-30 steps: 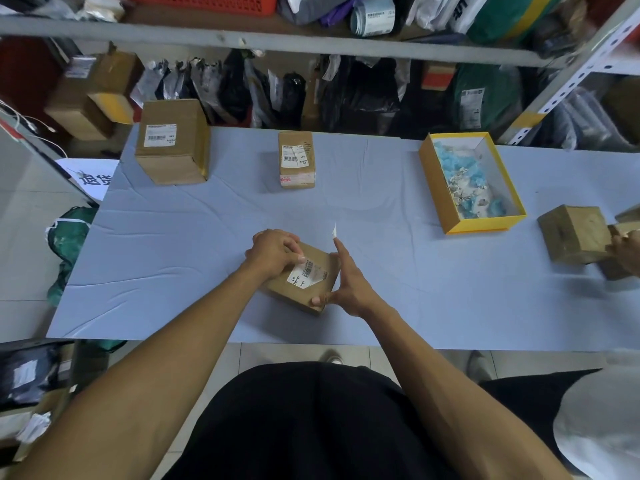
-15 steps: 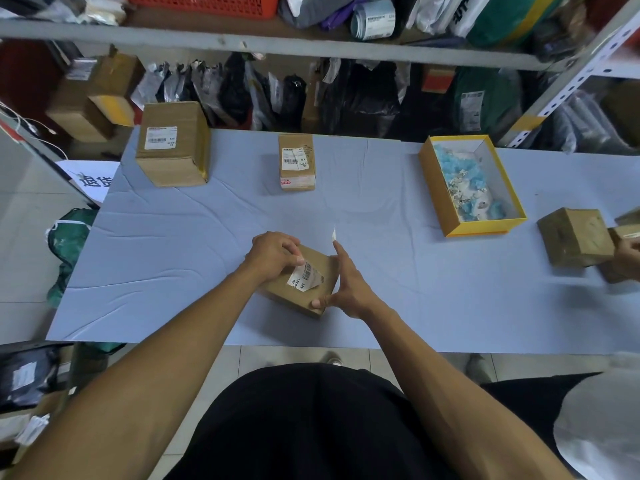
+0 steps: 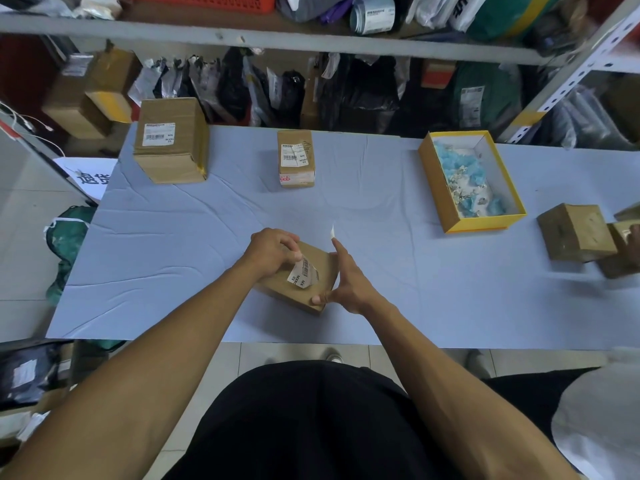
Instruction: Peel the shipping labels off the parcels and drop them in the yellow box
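Nearest the person, a small cardboard parcel (image 3: 304, 277) lies tilted on the blue-grey table cloth (image 3: 173, 244). The left hand (image 3: 272, 252) curls over the parcel's far left corner, its fingertips pinching the lifted edge of a white shipping label (image 3: 304, 273), which is partly peeled and crumpled on the top face. The right hand (image 3: 346, 285) braces the parcel's right side, thumb pressed to the near corner, forefinger straight with a small white paper scrap (image 3: 332, 232) stuck at its tip. Farther right, plain brown boxes (image 3: 575, 232) sit near the table's edge. Beyond, the yellow box (image 3: 437, 183) holds blue and white scraps. At the far side stand a labelled small parcel (image 3: 296, 157) and a larger labelled carton (image 3: 171, 140).
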Demonstrator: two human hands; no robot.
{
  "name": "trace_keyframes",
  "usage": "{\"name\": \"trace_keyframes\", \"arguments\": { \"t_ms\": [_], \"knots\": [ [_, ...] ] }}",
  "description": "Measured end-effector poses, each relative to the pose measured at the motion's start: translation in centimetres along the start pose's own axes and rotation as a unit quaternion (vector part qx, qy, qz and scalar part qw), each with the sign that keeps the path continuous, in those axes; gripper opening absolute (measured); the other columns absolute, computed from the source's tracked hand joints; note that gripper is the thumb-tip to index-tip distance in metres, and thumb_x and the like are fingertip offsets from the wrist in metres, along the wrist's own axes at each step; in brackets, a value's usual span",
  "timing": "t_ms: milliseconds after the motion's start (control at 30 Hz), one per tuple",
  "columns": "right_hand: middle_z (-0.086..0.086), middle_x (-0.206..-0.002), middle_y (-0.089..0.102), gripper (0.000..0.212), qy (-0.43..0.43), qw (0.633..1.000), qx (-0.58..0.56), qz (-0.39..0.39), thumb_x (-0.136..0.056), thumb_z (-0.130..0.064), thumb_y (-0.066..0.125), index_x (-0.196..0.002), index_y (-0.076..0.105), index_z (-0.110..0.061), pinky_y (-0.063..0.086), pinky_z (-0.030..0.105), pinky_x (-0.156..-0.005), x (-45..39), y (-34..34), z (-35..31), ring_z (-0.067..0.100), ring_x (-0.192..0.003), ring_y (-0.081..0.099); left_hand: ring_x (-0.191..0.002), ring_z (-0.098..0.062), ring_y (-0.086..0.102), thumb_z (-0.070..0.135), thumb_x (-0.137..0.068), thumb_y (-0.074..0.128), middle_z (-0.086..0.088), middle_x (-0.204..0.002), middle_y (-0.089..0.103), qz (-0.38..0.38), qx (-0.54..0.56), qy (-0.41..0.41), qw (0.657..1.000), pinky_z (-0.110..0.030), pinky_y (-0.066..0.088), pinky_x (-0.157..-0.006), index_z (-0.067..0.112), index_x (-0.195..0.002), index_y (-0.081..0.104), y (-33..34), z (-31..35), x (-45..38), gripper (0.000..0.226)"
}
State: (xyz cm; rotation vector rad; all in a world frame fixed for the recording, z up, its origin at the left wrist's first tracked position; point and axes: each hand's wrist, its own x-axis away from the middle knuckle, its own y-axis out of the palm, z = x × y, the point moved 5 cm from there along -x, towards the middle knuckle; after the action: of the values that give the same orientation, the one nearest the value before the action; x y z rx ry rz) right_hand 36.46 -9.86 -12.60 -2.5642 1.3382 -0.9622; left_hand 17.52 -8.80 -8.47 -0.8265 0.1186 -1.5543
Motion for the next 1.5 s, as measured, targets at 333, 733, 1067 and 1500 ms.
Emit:
{"name": "trace_keyframes", "arguments": {
  "t_ms": [333,733,1067,1500],
  "knots": [
    [0.001,-0.149,0.029,0.134,0.001,1.000,0.021,0.004,-0.057,-0.028,0.094,-0.155,0.002,-0.028,0.032,0.034,-0.108,-0.13,-0.11,-0.21,0.024,-0.138,0.030,-0.114,-0.018,0.058,0.013,-0.081,0.075,0.004,-0.123,0.066,-0.002,0.013,-0.002,1.000,-0.039,0.047,-0.100,0.021,-0.066,0.071,-0.09,-0.07,0.05,0.018],
    [-0.001,-0.151,0.027,0.135,0.010,1.000,0.017,0.006,-0.057,-0.027,0.094,-0.155,0.001,-0.026,0.030,0.026,-0.102,-0.15,-0.20,0.03,0.024,-0.140,0.029,-0.113,-0.019,0.060,0.009,-0.086,0.070,0.002,-0.125,0.065,0.000,0.037,-0.012,0.999,-0.015,0.045,-0.069,0.013,-0.071,0.070,-0.09,0.08,0.35,0.016],
    [-0.002,-0.151,0.027,0.134,0.015,1.000,0.018,0.007,-0.057,-0.028,0.094,-0.155,0.002,-0.028,0.031,0.026,-0.100,-0.11,-0.14,0.02,0.023,-0.139,0.029,-0.113,-0.021,0.062,0.011,-0.089,0.068,0.001,-0.125,0.066,0.005,0.051,-0.016,0.999,-0.011,0.045,-0.061,0.013,-0.072,0.069,-0.06,-0.10,0.41,0.018],
    [-0.003,-0.153,0.027,0.136,0.026,1.000,0.012,0.008,-0.055,-0.028,0.095,-0.155,0.002,-0.029,0.033,0.037,-0.111,0.11,-0.16,-0.17,0.024,-0.141,0.029,-0.100,-0.021,0.065,0.009,-0.090,0.067,0.001,-0.121,0.068,0.024,0.095,-0.025,0.995,-0.027,0.060,-0.069,0.008,-0.081,0.070,-0.39,-0.25,0.26,0.010]
  ]
}}
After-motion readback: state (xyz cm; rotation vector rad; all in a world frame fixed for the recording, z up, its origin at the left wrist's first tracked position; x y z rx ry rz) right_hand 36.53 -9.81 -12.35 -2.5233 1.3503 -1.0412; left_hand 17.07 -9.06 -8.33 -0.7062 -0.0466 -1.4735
